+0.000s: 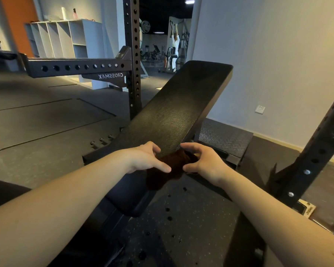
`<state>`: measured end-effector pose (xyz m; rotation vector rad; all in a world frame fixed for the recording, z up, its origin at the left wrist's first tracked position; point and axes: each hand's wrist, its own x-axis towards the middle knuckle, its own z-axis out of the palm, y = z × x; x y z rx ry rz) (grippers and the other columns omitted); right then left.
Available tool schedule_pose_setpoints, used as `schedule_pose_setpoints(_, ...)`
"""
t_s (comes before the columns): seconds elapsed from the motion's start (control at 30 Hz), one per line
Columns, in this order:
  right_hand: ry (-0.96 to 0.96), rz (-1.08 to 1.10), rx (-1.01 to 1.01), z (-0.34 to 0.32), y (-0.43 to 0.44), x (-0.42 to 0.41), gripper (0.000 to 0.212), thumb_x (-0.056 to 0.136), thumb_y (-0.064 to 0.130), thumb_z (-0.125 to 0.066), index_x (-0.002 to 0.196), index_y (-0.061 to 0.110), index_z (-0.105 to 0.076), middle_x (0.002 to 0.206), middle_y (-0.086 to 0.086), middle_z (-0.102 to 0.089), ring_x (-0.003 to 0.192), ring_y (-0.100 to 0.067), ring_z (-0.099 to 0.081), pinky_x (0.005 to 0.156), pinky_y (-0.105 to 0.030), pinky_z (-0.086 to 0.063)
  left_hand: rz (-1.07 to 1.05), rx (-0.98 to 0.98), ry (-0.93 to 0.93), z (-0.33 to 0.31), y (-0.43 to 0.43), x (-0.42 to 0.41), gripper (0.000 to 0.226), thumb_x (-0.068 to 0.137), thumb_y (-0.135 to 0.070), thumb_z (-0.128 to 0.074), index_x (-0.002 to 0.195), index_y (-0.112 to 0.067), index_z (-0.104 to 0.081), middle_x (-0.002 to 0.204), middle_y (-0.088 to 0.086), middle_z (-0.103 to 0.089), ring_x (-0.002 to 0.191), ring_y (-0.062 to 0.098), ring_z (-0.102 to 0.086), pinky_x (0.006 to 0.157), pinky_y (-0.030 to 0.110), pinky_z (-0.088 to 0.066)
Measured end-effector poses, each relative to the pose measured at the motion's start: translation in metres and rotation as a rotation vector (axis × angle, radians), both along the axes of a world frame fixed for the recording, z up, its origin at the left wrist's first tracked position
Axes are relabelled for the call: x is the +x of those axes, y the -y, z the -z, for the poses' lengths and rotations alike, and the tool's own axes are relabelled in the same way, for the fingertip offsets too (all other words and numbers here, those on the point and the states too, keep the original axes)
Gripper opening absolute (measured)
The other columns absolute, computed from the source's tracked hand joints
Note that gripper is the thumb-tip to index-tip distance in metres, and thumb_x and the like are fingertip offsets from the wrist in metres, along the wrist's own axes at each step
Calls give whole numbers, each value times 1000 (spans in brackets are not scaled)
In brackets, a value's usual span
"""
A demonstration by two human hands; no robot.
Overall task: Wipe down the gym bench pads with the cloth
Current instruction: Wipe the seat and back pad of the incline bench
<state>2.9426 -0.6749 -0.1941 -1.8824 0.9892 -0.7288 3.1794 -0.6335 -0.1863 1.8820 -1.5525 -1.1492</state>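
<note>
L hand point(148, 158) and R hand point(201, 160) are extended fwd, forearms converging, hands close together. The cloth point(175, 167) is pinched between both: thumbs at its near edge, fingers curled over the top. Cloth is bunched, dark brown, soft-looking; it is held at the lower end of the inclined back pad point(181, 105), one fold hanging toward the seat pad point(127, 197). Back pad: long, flat, black, grained surface, rounded corners. A perforated metal rack upright point(132, 54) is seen behind, to the left.

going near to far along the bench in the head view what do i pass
seat pad → cloth → inclined backrest pad → doorway to the far room
</note>
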Motion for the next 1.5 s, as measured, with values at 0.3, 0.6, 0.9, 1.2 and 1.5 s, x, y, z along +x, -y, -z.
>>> schedule_pose_setpoints(0.3, -225, 1, -276, -7, 15, -1, 45, 83, 9, -82, 122, 31, -73, 131, 15, -60, 115, 7, -55, 105, -27, -45, -35, -192, -13, -5, 8, 3, 69, 76, -10, -85, 130, -30, -48, 136, 1, -43, 122, 21, -46, 98, 37, -46)
schedule_pose_setpoints(0.6, -475, 161, -426, -15, 42, 22, 19, 85, 30, -80, 104, 28, -79, 107, 8, -64, 102, -10, -59, 99, -38, -51, -126, -311, -197, -15, 44, -1, 63, 74, -18, -89, 128, -24, -59, 121, -5, -47, 116, 16, -44, 102, 37, -42)
schedule_pose_setpoints(0.9, -531, 271, -253, -51, 65, 29, 6, 87, 30, -77, 87, 24, -75, 87, 6, -77, 80, -6, -73, 87, -39, -62, 121, -441, 364, -32, 65, 15, 24, 88, -43, -71, 94, -21, -78, 95, -1, -69, 103, 18, -58, 82, 34, -49)
schedule_pose_setpoints(1.2, 122, 599, 60, -40, 91, 30, 18, 95, 21, -72, 102, 4, -70, 91, -14, -76, 71, -20, -77, 60, -33, -63, -30, -620, 244, -47, 104, -27, 15, 92, -35, -69, 88, -23, -61, 89, -2, -63, 83, 12, -60, 61, 26, -41)
schedule_pose_setpoints(1.5, 824, 350, 521, -30, 128, 15, 23, 101, 20, -59, 122, 11, -63, 118, -14, -72, 109, -32, -68, 81, -44, -60, 12, -573, 303, -58, 150, -89, 8, 94, -30, -68, 100, -28, -73, 90, -7, -69, 86, 11, -65, 81, 34, -56)
